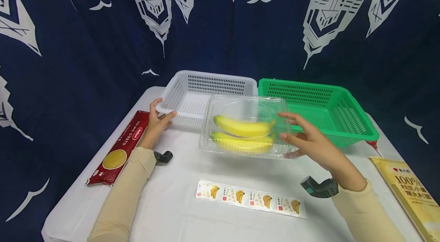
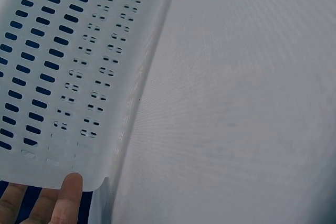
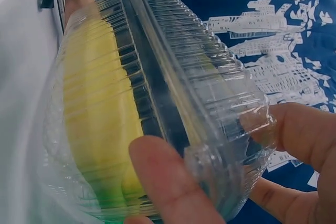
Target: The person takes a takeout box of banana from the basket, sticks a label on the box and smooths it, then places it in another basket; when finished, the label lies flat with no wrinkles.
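**Two bananas [image 1: 245, 127] in one clear plastic clamshell [image 1: 247, 107], held in the right hand [image 1: 311, 141]**

The right hand grips the clamshell's right end, thumb on one side and fingers on the other, raising it above the worktop [image 1: 178, 211] in front of two perforated baskets. The left hand [image 1: 156, 124] pinches the near left corner of the one white basket [image 1: 187, 116]; one green basket [image 1: 347, 120] sits just beside it on the right. Nearer lies one strip of labels [image 1: 251, 198], counting four banana pictures. One red spaghetti packet [image 1: 123, 146] lies at the left edge, one yellow pasta bag [image 1: 409, 192] at the right. Each wrist wears one black camera [image 1: 319, 188].
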`<action>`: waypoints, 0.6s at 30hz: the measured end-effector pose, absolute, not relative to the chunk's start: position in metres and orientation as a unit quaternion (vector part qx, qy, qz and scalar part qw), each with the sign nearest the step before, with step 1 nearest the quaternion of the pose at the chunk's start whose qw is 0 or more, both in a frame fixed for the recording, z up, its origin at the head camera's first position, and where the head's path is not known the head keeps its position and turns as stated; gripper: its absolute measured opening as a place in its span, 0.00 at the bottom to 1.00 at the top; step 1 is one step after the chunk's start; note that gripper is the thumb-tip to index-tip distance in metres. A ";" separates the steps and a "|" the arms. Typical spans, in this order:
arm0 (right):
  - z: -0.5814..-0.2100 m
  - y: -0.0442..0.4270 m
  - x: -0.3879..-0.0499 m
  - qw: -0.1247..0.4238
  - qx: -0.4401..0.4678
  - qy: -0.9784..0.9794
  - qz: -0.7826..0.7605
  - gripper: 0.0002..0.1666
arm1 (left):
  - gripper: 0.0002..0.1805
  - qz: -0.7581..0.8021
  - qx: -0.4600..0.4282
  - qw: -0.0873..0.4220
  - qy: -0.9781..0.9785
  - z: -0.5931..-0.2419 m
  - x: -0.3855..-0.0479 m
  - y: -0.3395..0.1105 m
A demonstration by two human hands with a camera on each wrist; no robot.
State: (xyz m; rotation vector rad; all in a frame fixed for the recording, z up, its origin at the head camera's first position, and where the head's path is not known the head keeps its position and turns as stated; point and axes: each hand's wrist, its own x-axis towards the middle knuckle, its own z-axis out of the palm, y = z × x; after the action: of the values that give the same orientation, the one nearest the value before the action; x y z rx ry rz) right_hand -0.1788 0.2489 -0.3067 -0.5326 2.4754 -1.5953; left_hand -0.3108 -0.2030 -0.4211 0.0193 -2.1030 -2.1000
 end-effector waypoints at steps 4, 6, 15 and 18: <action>-0.313 0.254 -0.171 0.079 -0.187 0.819 -0.537 0.40 | 0.44 -0.704 0.007 0.084 -0.706 -0.422 -0.312 -0.204; -0.317 0.257 -0.168 0.081 -0.189 0.815 -0.543 0.39 | 0.44 -0.704 0.006 0.084 -0.705 -0.422 -0.313 -0.204; -0.332 0.267 -0.149 0.091 -0.176 0.814 -0.546 0.39 | 0.44 -0.704 0.008 0.082 -0.706 -0.422 -0.313 -0.205; -0.337 0.271 -0.144 0.095 -0.164 0.820 -0.540 0.40 | 0.44 -0.706 0.008 0.080 -0.703 -0.422 -0.313 -0.204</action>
State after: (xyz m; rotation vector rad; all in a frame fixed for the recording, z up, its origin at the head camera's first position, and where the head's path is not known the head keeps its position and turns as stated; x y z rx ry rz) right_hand -0.1440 0.2706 -0.3375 -0.4849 2.4306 -1.6015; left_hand -0.3126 -0.2042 -0.4222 0.0253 -2.1035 -2.1116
